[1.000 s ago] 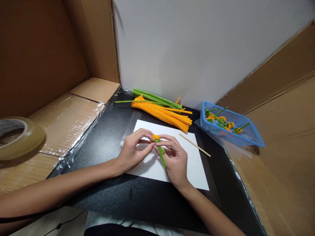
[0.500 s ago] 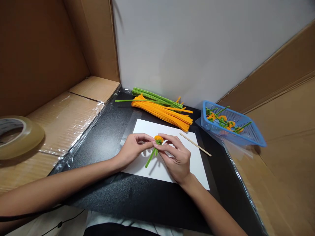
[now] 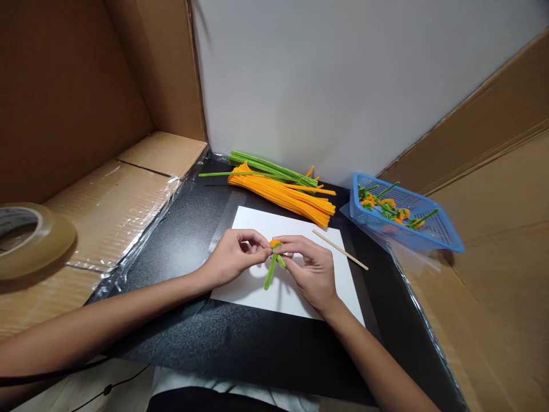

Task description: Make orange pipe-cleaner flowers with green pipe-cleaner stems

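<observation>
Between my two hands, above a white sheet of paper, is a small pipe-cleaner flower with an orange head and green stem ends pointing down toward me. My left hand pinches it from the left with thumb and fingertips. From the right, my right hand grips it, its index finger lying across the flower just under the orange head. Fingertips cover part of the green base. A thin wooden stick lies right of my right hand, partly over the paper.
Behind the paper lie a bundle of orange pipe cleaners and a green bundle. A blue basket at the right holds several orange-and-green flowers. A large tape roll sits on cardboard at the left. Cardboard walls flank the black table.
The flower has turned in my fingers: its head shows less, and its stem ends are now spread and more upright. My right index finger has moved across its base.
</observation>
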{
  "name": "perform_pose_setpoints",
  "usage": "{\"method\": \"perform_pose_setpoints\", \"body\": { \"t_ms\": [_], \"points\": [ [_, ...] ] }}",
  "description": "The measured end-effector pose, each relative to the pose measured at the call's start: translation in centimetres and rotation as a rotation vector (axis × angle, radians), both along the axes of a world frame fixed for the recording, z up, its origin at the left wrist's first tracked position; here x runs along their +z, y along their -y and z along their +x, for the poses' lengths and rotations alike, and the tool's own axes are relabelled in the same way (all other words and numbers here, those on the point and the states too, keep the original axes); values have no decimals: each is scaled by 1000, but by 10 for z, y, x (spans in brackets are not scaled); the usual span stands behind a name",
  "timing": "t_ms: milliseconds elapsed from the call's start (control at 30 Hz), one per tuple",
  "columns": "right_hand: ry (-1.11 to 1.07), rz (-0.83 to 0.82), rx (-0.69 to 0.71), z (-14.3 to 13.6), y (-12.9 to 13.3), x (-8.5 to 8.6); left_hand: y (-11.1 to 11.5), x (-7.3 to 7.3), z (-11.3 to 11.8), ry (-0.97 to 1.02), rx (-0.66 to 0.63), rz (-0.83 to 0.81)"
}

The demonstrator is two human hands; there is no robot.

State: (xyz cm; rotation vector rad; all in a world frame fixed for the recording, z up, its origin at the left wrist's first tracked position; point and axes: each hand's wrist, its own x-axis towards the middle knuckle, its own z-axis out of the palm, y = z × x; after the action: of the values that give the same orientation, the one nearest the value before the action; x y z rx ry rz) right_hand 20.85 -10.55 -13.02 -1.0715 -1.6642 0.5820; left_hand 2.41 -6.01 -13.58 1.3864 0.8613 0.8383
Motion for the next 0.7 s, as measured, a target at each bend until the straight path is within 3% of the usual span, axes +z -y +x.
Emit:
{"method": "perform_pose_setpoints", "body": {
  "t_ms": [267, 467, 700],
  "points": [
    [106, -9, 123, 3, -1, 6, -9, 8, -5, -83, -140, 90],
    [125, -49, 128, 6, -2, 6, -17, 15, -8, -205, -264, 181],
    [112, -25, 122, 7, -2, 7, -11, 10, -8, -269, -258, 259]
  ]
}}
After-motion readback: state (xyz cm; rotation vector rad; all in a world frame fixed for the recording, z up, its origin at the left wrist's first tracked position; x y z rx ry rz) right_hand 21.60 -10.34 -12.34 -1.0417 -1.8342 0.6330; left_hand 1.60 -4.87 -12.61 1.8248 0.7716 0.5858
